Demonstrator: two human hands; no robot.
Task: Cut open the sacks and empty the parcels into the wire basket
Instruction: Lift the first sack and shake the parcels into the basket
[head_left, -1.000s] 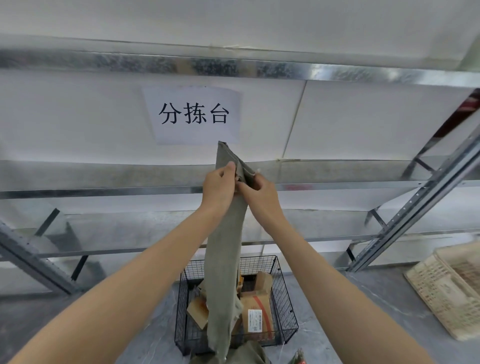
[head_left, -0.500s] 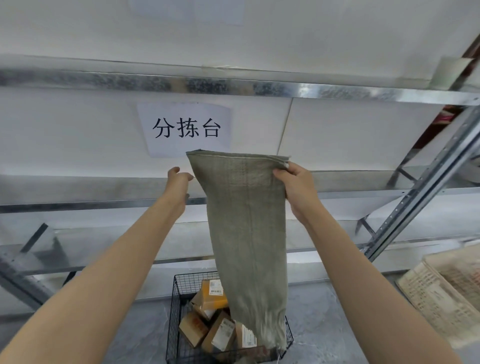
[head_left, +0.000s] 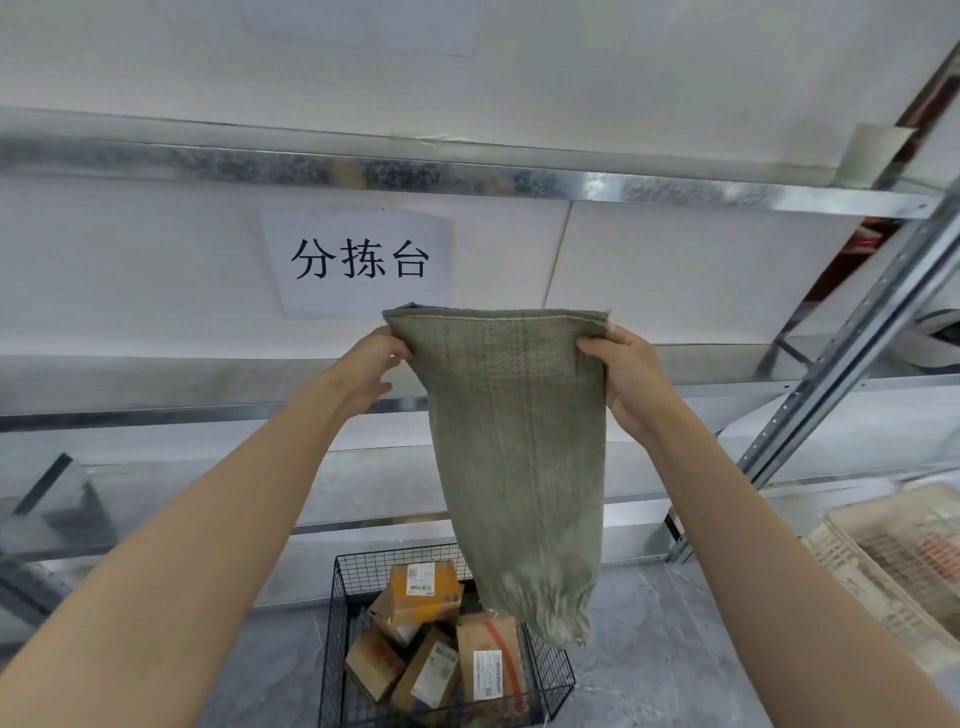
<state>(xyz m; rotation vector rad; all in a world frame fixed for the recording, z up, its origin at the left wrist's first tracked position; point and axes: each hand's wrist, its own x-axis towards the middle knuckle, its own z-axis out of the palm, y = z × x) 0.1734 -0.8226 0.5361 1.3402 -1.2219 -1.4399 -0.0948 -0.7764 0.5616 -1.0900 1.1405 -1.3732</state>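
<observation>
Far left: grey metal shelving (head_left: 218, 161) ran across a white wall, its rails crossing the whole view. A bare left forearm reached up from the lower left corner.

Left of centre: a paper sign (head_left: 358, 260) with three black printed characters was fixed to the wall. Just below it, the left grip (head_left: 371, 364) was raised, fingers curled in and pinching the upper left edge of the sack (head_left: 519, 441) just under the hem.

Centre: the sack was grey-green woven cloth, held up flat, with the stitched top hem level between the two hands. It hung limp and narrowed downward to a crumpled, gathered lower end. That end hung over the right rear part of the wire basket (head_left: 337, 623); I could not tell whether it touched the rim. The basket, of black mesh, stood low on a grey mottled surface (head_left: 649, 654). Inside lay brown cardboard parcels (head_left: 423, 587) jumbled at angles, several with white printed labels.

Right of centre: the right grip (head_left: 631, 384) was closed round the sack's upper right corner, thumb on the near face, fingers wrapped behind the edge.

Right: a slotted metal upright (head_left: 857, 353) slanted through the view. A cream plastic crate (head_left: 857, 571) sat at the right edge, well apart from the basket.
</observation>
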